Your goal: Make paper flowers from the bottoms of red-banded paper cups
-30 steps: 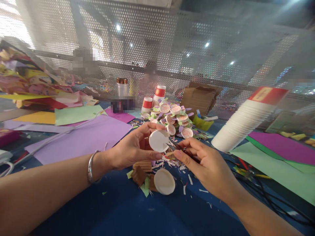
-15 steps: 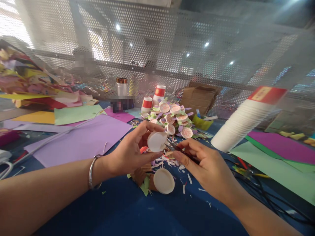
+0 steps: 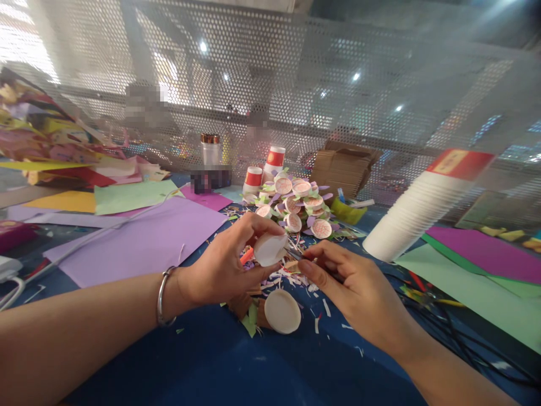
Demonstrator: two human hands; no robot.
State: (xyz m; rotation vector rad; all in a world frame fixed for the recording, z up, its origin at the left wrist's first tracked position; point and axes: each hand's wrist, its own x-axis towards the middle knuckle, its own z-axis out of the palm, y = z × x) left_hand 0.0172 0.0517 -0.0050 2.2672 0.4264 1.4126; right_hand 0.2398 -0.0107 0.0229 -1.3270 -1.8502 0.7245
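Between the thumb and fingers of my left hand [image 3: 236,262] is a white paper cup bottom [image 3: 269,250], a small round disc turned toward me. My right hand [image 3: 346,282] is closed around a pair of scissors [image 3: 298,255], whose handles are mostly hidden by the fingers. The blade tips meet the disc's right edge. Below the hands, a second white cup bottom [image 3: 282,311] leans on brown corrugated cardboard [image 3: 262,314] beside a green paper piece [image 3: 251,320]. Paper scraps [image 3: 291,276] lie under the tools.
Behind my hands is a heap of decorated discs [image 3: 302,203] with paper leaves. A tilted stack of paper cups [image 3: 416,211] stands at right, near black cables [image 3: 448,330]. Purple paper [image 3: 139,242] covers the left. Cardboard [image 3: 344,166] leans against a perforated metal screen [image 3: 270,73].
The held disc has tilted and dropped slightly, with the scissors still at its right edge. My left hand has shifted a little downward; my right hand has barely moved.
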